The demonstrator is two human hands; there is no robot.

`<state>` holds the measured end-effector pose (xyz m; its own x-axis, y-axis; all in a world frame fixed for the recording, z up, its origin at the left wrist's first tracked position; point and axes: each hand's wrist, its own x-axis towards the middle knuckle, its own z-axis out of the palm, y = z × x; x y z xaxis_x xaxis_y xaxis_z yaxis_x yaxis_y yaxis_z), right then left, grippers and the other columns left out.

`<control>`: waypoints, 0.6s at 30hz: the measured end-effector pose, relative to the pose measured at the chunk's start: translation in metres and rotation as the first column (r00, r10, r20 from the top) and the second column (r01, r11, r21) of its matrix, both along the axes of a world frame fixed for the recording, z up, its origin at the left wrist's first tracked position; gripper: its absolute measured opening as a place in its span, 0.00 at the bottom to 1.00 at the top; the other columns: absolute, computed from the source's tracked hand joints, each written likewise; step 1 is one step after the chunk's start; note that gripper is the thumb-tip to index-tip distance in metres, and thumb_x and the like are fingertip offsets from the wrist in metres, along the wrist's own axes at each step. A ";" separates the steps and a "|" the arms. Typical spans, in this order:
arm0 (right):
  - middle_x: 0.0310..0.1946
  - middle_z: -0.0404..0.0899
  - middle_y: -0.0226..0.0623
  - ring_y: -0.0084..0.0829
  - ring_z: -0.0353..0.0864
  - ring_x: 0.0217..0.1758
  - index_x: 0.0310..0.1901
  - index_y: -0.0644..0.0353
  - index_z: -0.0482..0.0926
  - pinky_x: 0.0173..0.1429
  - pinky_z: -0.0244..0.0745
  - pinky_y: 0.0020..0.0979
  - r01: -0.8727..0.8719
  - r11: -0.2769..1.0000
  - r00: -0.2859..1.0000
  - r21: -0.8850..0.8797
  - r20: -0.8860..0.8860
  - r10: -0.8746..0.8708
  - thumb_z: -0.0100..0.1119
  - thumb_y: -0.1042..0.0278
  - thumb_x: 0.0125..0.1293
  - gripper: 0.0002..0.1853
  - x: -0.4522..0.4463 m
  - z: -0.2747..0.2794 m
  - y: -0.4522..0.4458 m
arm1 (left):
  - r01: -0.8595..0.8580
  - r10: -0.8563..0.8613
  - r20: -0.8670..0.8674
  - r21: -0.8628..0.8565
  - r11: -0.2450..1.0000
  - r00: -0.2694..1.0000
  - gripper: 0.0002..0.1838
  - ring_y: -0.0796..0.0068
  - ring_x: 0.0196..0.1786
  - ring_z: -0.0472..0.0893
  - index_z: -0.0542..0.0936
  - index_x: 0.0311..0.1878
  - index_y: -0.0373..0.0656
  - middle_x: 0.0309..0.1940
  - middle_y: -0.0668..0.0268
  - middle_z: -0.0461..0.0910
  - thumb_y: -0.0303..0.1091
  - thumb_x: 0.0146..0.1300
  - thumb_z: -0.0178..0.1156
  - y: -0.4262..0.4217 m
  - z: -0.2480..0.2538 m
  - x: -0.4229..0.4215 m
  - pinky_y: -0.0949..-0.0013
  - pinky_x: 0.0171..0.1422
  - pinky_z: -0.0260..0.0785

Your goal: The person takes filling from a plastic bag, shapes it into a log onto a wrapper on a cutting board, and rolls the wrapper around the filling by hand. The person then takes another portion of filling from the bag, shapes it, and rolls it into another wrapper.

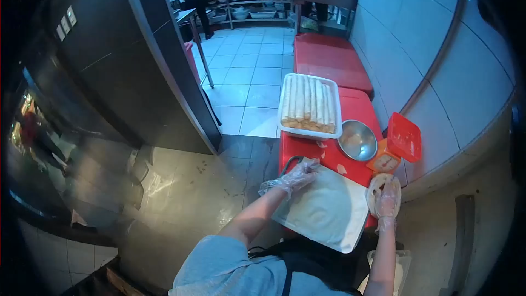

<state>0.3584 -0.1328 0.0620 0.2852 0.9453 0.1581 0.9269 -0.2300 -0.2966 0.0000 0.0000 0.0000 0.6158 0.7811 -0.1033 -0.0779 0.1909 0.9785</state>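
My left hand [298, 177], in a clear plastic glove, rests at the far left corner of a white sheet stack [323, 208] that looks like round pastry wrappers on a pale square liner or board. Its fingers look stretched out over the edge, with no object visible in them. On the other side, my right hand [388, 201], also gloved, reaches down into a round white container [372, 193]; its fingertips and the contents are mostly hidden. Beyond the sheets, a white tray [338, 111] holds several long pale rolls [308, 101] lined up side by side.
A steel bowl [358, 140] and an orange scale [383, 163] with a red tray [405, 137] stand at the right. Red surfaces [329, 57] run along the tiled wall. A dark partition [109, 55] is at left. People work near steel shelves [252, 6] behind.
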 end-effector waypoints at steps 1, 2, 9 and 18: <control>0.74 0.63 0.56 0.53 0.61 0.77 0.74 0.67 0.62 0.81 0.55 0.42 0.089 0.983 0.994 -0.162 -0.053 -0.099 0.63 0.53 0.66 0.41 -0.008 0.027 0.004 | -0.013 0.013 0.025 0.017 1.000 1.000 0.38 0.77 0.66 0.72 0.59 0.78 0.35 0.72 0.63 0.69 0.28 0.67 0.61 -0.002 -0.003 0.011 0.72 0.69 0.66; 0.73 0.64 0.56 0.53 0.61 0.77 0.73 0.70 0.63 0.81 0.55 0.42 0.170 0.931 0.974 -0.323 -0.087 -0.208 0.63 0.55 0.67 0.39 -0.008 0.040 0.009 | -0.024 0.022 0.049 0.034 0.999 0.999 0.38 0.76 0.66 0.72 0.60 0.78 0.35 0.72 0.63 0.69 0.28 0.67 0.61 -0.001 -0.004 0.020 0.72 0.69 0.66; 0.71 0.64 0.63 0.55 0.60 0.77 0.72 0.72 0.64 0.81 0.54 0.45 0.182 0.966 0.963 -0.184 0.229 -0.138 0.60 0.48 0.67 0.41 -0.018 -0.019 0.006 | 0.020 0.014 -0.228 0.146 0.989 0.974 0.31 0.73 0.66 0.73 0.65 0.75 0.33 0.71 0.60 0.71 0.28 0.69 0.56 -0.006 0.036 -0.012 0.70 0.70 0.65; 0.46 0.83 0.60 0.54 0.82 0.52 0.59 0.76 0.74 0.57 0.76 0.48 0.159 0.985 0.902 -0.065 0.416 -0.119 0.60 0.50 0.65 0.33 0.013 -0.067 0.021 | -0.104 0.303 -0.278 0.557 0.824 0.912 0.17 0.61 0.48 0.86 0.81 0.59 0.40 0.44 0.54 0.86 0.35 0.70 0.59 -0.027 0.018 -0.008 0.61 0.55 0.77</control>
